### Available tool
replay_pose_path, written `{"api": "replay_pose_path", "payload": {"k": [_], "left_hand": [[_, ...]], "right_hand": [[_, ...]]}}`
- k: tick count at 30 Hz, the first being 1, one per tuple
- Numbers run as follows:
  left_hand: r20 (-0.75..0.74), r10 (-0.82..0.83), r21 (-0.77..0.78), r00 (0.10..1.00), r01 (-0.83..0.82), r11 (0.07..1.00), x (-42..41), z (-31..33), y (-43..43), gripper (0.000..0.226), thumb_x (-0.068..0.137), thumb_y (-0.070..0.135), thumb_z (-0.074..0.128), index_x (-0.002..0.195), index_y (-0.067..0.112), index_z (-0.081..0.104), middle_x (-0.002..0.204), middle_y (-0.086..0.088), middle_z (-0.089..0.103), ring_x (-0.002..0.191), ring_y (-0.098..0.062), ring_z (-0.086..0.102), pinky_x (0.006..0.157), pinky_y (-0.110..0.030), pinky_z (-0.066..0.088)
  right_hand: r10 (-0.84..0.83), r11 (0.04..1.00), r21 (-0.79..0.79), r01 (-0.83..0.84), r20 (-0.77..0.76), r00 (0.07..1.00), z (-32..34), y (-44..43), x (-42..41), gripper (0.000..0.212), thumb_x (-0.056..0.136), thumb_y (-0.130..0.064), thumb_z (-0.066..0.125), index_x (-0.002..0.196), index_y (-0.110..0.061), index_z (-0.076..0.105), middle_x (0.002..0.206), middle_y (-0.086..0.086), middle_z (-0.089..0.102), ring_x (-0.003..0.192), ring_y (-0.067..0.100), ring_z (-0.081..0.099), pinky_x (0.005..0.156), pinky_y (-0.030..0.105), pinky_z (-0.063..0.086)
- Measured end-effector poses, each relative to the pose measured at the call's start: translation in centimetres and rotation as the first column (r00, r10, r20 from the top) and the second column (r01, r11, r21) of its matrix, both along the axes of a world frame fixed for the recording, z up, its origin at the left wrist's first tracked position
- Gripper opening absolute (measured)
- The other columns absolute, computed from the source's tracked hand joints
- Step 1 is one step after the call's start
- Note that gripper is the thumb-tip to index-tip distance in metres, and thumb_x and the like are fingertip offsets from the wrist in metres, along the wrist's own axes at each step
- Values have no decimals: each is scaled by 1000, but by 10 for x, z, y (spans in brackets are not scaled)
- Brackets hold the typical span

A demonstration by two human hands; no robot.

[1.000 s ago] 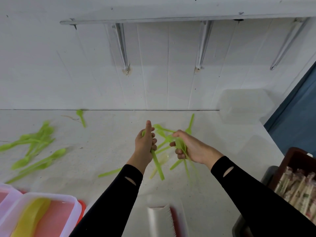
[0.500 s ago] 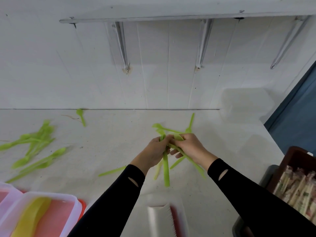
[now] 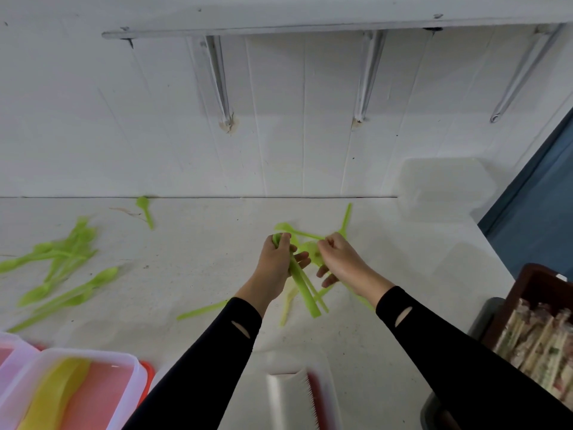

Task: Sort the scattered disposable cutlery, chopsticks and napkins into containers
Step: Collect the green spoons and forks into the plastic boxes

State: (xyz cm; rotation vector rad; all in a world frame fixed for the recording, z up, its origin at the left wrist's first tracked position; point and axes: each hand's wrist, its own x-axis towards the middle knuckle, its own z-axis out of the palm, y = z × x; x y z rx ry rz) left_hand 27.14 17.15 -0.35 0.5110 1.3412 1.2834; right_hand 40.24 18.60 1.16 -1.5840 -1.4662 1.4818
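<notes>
**Green cutlery held in both hands above the white table**

A bundle of green plastic cutlery (image 3: 305, 290) is gripped in the left hand (image 3: 276, 263). The fingers are curled round its upper ends, and the handles slant down and to the right above the white table (image 3: 192, 268). Just beside it, a green spoon (image 3: 310, 252) is pinched between the thumb and fingertips of the right hand (image 3: 342, 262), with the remaining fingers loosely curled beneath. The two hands are held near the middle of the table, close together, with a narrow gap visible between them.

Behind and under the hands, a few more green pieces (image 3: 345, 217) are seen lying crossed on the table. A pale yellow-green piece (image 3: 286, 305) lies beneath the bundle, and a single green handle (image 3: 203, 310) lies beside the left sleeve (image 3: 198, 367). A loose heap of green spoons (image 3: 65, 262) is spread over the table's left side, and a lone spoon (image 3: 145, 209) lies near the wall.

At the lower left, yellow cutlery (image 3: 52, 398) is held in a pink-tinted plastic box (image 3: 93, 355), with a second box (image 3: 12, 342) touching it at the frame edge. At the bottom centre, white serrated knives (image 3: 291, 398) are seen in a blurred clear tray (image 3: 328, 383). At the right, paper-wrapped chopsticks (image 3: 539, 339) are packed in a dark brown box (image 3: 533, 274). A translucent lidded container (image 3: 443, 187) stands in the far right corner, against the wall.
</notes>
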Motion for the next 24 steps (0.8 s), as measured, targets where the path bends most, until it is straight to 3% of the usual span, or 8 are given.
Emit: {"api": "replay_pose_path", "payload": {"k": [3,5,8,11,14,17,21,24], "left_hand": [[-19,-9,-7,1000,9,1000,-1,-2,0,25,104,28,45,113,6,51,86,-8,48,70,-18,56,58,-26,56],[-18,-75,-14,997,75,997,-1,-1,0,33,100,39,48,106,7,52,82,-6,46,68,-16,51,61,-25,53],[-4,-246,44,969,246,968,4,2,-4,50,93,53,52,105,5,53,81,-3,48,63,-13,47,62,-27,46],[-100,-389,85,916,397,914,12,-5,-8,50,93,43,60,110,-4,54,76,-3,58,59,-12,51,56,-23,45],[-230,-262,-16,937,266,964,10,-11,-5,17,102,23,49,95,7,49,73,-6,52,56,-14,49,58,-27,43],[-281,-126,45,951,145,988,5,-8,-2,15,102,21,43,93,11,51,83,-2,65,70,-15,60,67,-27,48],[-347,-195,87,918,239,967,9,0,-8,24,102,35,39,107,17,54,103,3,69,95,-19,64,80,-32,53],[-382,-210,78,900,257,963,5,0,-4,46,99,57,34,118,18,51,113,3,61,100,-11,57,84,-24,44]], "right_hand": [[-123,992,-43,117,-181,976,-1,5,-1,14,98,-15,44,107,-10,53,98,14,60,57,17,61,46,28,49],[-140,990,-30,137,-221,965,-3,5,-2,15,96,-8,44,105,-12,56,90,11,56,57,15,54,45,26,46],[-169,985,-5,171,-174,970,-8,-1,-8,10,100,-15,47,105,-15,55,89,4,55,61,13,51,48,24,44],[-142,989,13,144,-104,984,-17,-6,-14,14,100,-15,44,113,-13,51,97,3,59,68,11,56,49,18,43],[-65,998,-8,64,-43,997,-22,-6,-16,22,99,-27,51,118,-16,52,97,-1,62,75,8,59,62,19,47],[95,977,-180,-114,-114,989,-19,-4,-18,43,96,-53,47,121,-20,57,111,0,67,94,17,67,79,29,55],[168,917,-304,-257,-289,942,0,-5,-14,39,104,-35,38,111,-6,63,92,13,67,69,27,67,63,34,56],[70,946,-286,-155,-286,956,4,2,-5,21,102,-20,46,98,-5,60,72,8,57,53,19,54,52,29,50]]}}
